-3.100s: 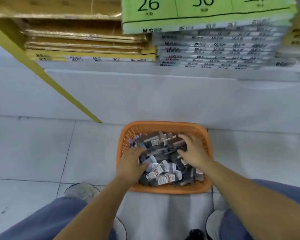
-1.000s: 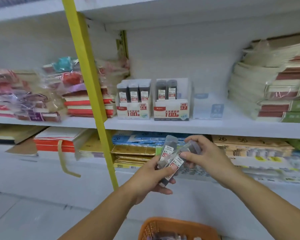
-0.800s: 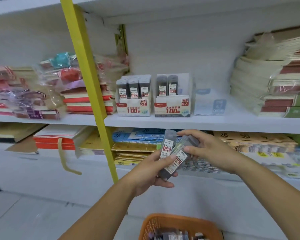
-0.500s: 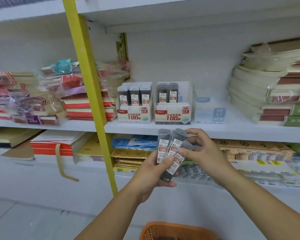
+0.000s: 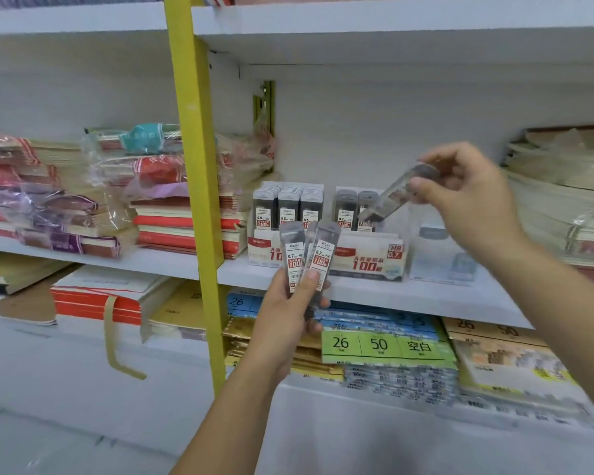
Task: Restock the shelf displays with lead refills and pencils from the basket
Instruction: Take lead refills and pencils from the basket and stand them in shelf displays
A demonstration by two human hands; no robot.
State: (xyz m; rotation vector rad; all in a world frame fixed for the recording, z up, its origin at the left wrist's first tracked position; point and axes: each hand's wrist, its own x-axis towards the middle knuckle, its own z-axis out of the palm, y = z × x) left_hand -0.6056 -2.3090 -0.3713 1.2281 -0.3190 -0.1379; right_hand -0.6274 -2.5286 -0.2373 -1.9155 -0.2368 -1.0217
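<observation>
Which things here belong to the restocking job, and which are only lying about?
Job: refill case pinched by the right hand; refill cases held in the left hand; 0.7 display box; 0.5 display box.
Lying about: wrapped notebook packs; red notebooks; green paper pack; yellow post.

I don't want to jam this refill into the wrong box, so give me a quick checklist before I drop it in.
1. Right hand grip on the lead refill case: ok, pinched at its upper end.
2. Case's size label: cannot tell, blurred.
3. Free slot in the HB 0.7 display box: ok, space right of its two standing cases looks open.
4. Case upright for the slot: not ok, tilted.
5. Left hand holding the spare 0.7 refill cases: ok.
</observation>
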